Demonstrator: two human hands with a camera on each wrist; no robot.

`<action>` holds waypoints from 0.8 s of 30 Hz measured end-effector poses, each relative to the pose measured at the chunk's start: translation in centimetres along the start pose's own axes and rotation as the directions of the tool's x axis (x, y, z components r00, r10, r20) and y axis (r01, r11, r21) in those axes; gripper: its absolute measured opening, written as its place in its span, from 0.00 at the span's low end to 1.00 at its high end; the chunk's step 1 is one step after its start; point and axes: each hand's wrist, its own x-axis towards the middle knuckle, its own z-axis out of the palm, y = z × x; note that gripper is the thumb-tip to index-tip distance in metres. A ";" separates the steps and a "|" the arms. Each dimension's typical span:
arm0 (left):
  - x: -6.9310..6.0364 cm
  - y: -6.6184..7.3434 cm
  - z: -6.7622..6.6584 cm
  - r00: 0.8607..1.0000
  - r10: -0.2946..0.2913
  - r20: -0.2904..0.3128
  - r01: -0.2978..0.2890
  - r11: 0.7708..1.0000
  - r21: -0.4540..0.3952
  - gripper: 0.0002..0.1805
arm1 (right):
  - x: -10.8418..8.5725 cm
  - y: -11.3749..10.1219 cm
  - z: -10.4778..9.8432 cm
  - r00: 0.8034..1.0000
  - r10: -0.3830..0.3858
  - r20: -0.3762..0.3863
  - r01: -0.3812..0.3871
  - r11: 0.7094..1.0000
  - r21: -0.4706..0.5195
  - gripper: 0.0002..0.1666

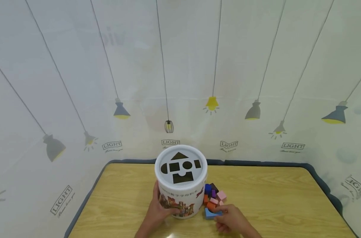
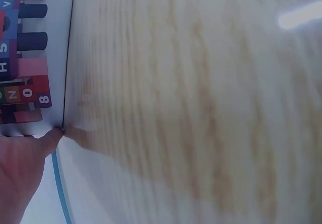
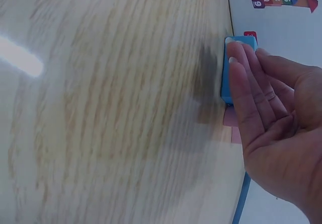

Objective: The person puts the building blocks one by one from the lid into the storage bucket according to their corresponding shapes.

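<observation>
A white round bucket (image 1: 181, 185) printed with colourful block pictures stands upright on the table, its lid (image 1: 195, 180) cut with several shaped holes. Wrapped around its lower left side, my left hand (image 1: 158, 210) holds it with the thumb across the front. To the bucket's right lies a loose pile of small coloured blocks (image 1: 221, 195). My right hand (image 1: 232, 218) pinches a light blue block (image 1: 210, 214) with a curved notch at the near edge of this pile. In the right wrist view the fingers (image 3: 246, 100) partly cover the blue block (image 3: 226, 83).
The wood-grain table (image 1: 275, 198) has a dark blue edging (image 1: 254, 163) at the back. Behind it stands a pale wall covering (image 1: 192, 76) printed with hanging lamps.
</observation>
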 end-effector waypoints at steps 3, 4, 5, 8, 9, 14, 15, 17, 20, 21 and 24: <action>0.0 0.0 0.0 1.000 -0.012 -0.002 0.012 1.000 0.005 0.74 | 0.0 0.2 0.2 1.000 -0.008 -0.008 0.008 1.000 -0.006 0.19; 0.0 0.0 0.0 1.000 -0.016 -0.004 0.016 1.000 0.010 0.74 | 0.0 0.2 0.3 1.000 -0.014 -0.010 0.013 1.000 -0.011 0.19; 0.0 -0.1 0.0 1.000 -0.021 -0.008 0.021 1.000 0.012 0.75 | 0.1 0.3 0.4 1.000 -0.019 -0.015 0.019 1.000 -0.015 0.19; 0.0 -0.4 0.0 1.000 -0.020 -0.012 0.021 1.000 0.019 0.74 | 0.2 0.6 0.6 1.000 -0.024 -0.018 0.024 1.000 -0.004 0.18; 0.0 -0.5 0.0 1.000 -0.020 -0.012 0.020 1.000 0.021 0.74 | 0.3 0.7 0.6 1.000 -0.021 -0.018 0.021 1.000 0.003 0.18; 0.0 -0.8 -0.1 1.000 -0.027 -0.011 0.027 0.999 0.020 0.74 | 0.4 1.1 0.8 0.999 -0.031 -0.034 0.032 0.999 0.029 0.15; -0.1 -0.8 -0.1 0.999 -0.030 -0.011 0.031 0.999 0.021 0.74 | 0.4 1.1 0.8 0.998 -0.040 -0.041 0.041 0.999 0.027 0.15; -0.1 -0.9 -0.2 0.999 -0.041 -0.010 0.041 0.999 0.034 0.73 | 0.3 1.1 0.8 0.998 -0.041 -0.049 0.043 0.999 0.028 0.15; -0.1 -0.9 -0.3 0.999 -0.049 -0.006 0.050 0.998 0.047 0.71 | 0.2 1.0 0.7 0.997 -0.047 -0.053 0.049 0.999 0.025 0.16; -0.1 -0.9 -0.3 0.999 -0.050 -0.003 0.050 0.998 0.046 0.71 | 0.2 1.0 0.7 0.997 -0.049 -0.051 0.051 0.998 0.024 0.16; -0.2 -1.0 -0.4 0.998 -0.058 0.006 0.058 0.998 0.036 0.70 | 0.0 1.0 0.5 0.996 -0.078 -0.053 0.079 0.996 0.027 0.15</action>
